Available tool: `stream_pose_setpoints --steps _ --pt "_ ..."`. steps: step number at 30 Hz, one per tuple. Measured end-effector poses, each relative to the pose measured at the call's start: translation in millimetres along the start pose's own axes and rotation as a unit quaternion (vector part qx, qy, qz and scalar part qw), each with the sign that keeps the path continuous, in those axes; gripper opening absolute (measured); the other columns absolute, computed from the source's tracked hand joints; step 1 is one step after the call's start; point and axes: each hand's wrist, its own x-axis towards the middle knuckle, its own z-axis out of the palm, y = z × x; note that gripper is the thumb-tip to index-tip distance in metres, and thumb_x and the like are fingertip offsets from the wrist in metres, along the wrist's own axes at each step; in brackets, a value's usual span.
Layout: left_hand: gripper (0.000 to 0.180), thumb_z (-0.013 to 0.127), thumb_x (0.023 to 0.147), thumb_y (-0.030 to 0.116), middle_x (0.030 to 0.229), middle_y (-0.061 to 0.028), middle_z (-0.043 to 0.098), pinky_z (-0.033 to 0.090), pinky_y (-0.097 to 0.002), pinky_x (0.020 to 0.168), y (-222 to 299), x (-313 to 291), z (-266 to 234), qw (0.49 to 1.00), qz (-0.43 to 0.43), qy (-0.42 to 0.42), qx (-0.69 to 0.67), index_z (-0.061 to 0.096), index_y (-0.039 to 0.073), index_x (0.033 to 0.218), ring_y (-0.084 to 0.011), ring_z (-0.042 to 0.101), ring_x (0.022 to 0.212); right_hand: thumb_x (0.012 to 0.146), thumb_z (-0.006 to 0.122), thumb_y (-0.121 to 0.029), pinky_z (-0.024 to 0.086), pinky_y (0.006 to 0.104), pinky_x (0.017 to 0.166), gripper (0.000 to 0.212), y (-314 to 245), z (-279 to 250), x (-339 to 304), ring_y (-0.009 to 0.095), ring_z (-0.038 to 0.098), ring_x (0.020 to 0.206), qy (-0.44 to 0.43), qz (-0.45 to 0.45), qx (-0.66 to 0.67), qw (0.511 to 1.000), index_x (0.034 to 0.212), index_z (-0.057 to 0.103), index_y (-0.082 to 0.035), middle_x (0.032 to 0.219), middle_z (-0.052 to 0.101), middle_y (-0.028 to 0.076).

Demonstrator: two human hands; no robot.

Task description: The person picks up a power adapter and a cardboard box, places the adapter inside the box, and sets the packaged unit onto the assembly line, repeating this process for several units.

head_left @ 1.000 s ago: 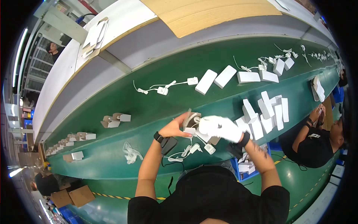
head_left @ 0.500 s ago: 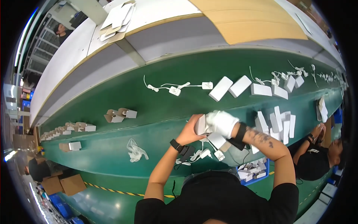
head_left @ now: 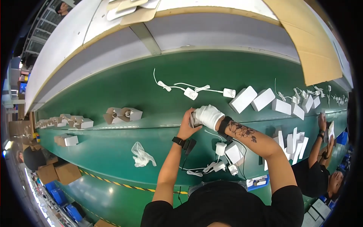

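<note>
My left hand (head_left: 186, 126) is wrapped round a small open carton (head_left: 195, 119), holding it above the green work surface (head_left: 113, 151). My right hand (head_left: 207, 116), in a white glove, is against the carton's opening; its fingers are hidden, and so is the carton's inside. Nearer my body lie white power adapters with bundled cables, one adapter (head_left: 220, 148) just below my right wrist. A white box (head_left: 234, 152) rests beside them. Left of my left forearm is a crumpled clear plastic bag (head_left: 141, 154).
Along the far belt lie two cabled adapters (head_left: 191, 93) and several white boxes (head_left: 243, 99). Open cartons (head_left: 123, 114) stand at the left. Upright white boxes (head_left: 295, 143) cluster at the right, near a co-worker (head_left: 312, 174). A cardboard sheet (head_left: 302, 34) overhangs the shelf.
The whole view has shifted. Both my hands have moved left and away from the adapters with the carton, now turned. The co-worker's hands have come apart, one reaching forward.
</note>
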Motion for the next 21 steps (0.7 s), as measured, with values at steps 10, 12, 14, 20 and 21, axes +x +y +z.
stream_pose_setpoints --steps 10,12,14,20,21 --pt "0.074 0.08 0.06 0.012 0.119 -0.0159 0.052 0.04 -0.0396 0.096 7 0 6 0.992 0.034 0.04 0.116 0.041 0.005 0.122 -0.0341 0.049 0.115 0.073 0.059 -0.017 0.052 0.0385 0.057 0.012 -3 12 8 0.029 0.065 0.066 -0.078 -0.012 -0.059 0.995 0.072 0.062 -0.006 0.073 0.065 0.012" --pt "0.073 0.08 0.059 0.012 0.117 -0.0156 0.053 0.041 -0.0392 0.094 3 -8 -7 0.996 -0.004 0.062 0.063 0.042 0.004 0.121 -0.0337 0.051 0.112 0.073 0.059 -0.015 0.052 0.0378 0.056 0.009 -10 -5 9 0.028 0.065 0.064 0.054 -0.016 -0.031 0.998 0.073 0.062 -0.007 0.071 0.064 0.01" --pt "0.072 0.081 0.059 0.013 0.116 -0.0155 0.054 0.042 -0.039 0.093 10 -11 -1 0.997 -0.026 0.068 0.026 0.043 0.004 0.12 -0.0334 0.052 0.11 0.073 0.059 -0.014 0.052 0.0375 0.056 0.008 -13 -8 0 0.028 0.064 0.064 0.11 -0.01 -0.017 0.994 0.074 0.062 -0.008 0.07 0.064 0.01" --pt "0.072 0.082 0.06 0.013 0.111 -0.0141 0.054 0.044 -0.0371 0.089 20 -9 -19 0.981 -0.009 0.115 0.154 0.041 0.003 0.118 -0.0261 0.055 0.101 0.074 0.061 -0.021 0.051 0.0368 0.059 0.012 10 -11 9 0.026 0.063 0.064 0.047 -0.057 -0.061 0.995 0.076 0.059 -0.01 0.068 0.06 0.005" --pt "0.072 0.082 0.06 0.012 0.11 -0.0136 0.054 0.044 -0.037 0.089 18 -10 -31 0.973 0.0 0.141 0.182 0.041 0.003 0.118 -0.0252 0.055 0.099 0.073 0.063 -0.023 0.051 0.0365 0.06 0.014 15 -14 14 0.025 0.062 0.064 0.095 -0.067 -0.003 0.993 0.076 0.058 -0.011 0.067 0.06 0.004"
